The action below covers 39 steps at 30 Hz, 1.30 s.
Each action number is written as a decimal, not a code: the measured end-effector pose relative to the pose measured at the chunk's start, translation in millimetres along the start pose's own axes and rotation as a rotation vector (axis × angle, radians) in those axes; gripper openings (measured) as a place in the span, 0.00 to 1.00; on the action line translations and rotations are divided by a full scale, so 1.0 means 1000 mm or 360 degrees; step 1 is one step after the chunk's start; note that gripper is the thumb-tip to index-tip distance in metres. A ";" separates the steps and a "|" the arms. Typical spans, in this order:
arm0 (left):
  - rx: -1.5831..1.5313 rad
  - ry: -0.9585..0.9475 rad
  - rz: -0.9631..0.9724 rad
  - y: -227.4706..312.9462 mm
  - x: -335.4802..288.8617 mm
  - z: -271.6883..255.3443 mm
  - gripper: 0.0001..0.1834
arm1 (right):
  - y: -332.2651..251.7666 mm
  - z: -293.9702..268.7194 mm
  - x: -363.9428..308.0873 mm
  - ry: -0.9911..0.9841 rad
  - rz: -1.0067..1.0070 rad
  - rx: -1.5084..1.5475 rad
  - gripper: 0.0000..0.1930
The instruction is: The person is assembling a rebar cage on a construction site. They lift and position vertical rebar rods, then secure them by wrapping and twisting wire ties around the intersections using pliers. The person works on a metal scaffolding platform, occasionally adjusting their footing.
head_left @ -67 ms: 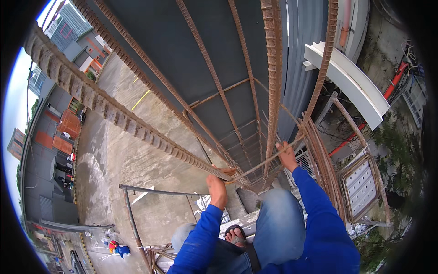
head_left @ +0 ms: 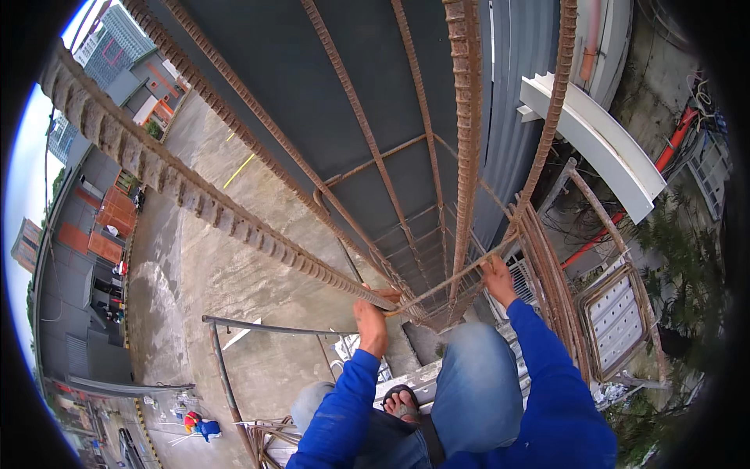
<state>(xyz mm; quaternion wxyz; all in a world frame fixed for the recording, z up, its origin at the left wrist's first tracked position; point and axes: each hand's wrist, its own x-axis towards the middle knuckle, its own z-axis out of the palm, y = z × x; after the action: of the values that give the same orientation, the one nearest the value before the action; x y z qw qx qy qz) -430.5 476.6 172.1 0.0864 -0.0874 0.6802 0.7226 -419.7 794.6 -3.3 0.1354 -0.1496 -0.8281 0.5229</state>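
Note:
Tall, rusty ribbed rebars rise in front of me as a column cage. Across its near side runs a thinner bent bar, a rebar stirrup. My left hand is closed round the stirrup's left corner, beside the foot of the thick near-left rebar. At the right part of the same stirrup, my right hand is closed with its thumb up against the bar; its fingertips are partly hidden. More stirrups circle the cage lower down.
A dark grey wall panel stands behind the cage. My sandalled foot rests on a narrow ledge high above the concrete yard. Scaffold pipes stand at left; a bundle of rebars and a perforated metal platform at right.
My right hand has shifted slightly down and to the right along the stirrup. The left hand stays at its corner.

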 end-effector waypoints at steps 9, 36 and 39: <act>-0.0256 0.0139 -0.0220 0.007 0.009 -0.011 0.38 | -0.140 -0.122 -0.185 0.0273 -0.0048 0.0189 0.22; -0.0083 0.0400 0.0036 -0.013 -0.001 -0.021 0.23 | -0.128 0.094 0.119 0.0247 -0.0422 -0.0434 0.17; -0.0024 0.0534 0.0047 -0.033 0.001 -0.043 0.20 | -0.156 0.091 0.111 -0.0021 -0.0356 -0.0499 0.15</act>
<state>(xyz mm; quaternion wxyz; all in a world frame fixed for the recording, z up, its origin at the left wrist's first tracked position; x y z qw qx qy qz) -423.6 435.9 137.7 -0.0398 -0.1974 0.6809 0.7041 -573.1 698.6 108.0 0.1623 -0.0725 -0.9118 0.3702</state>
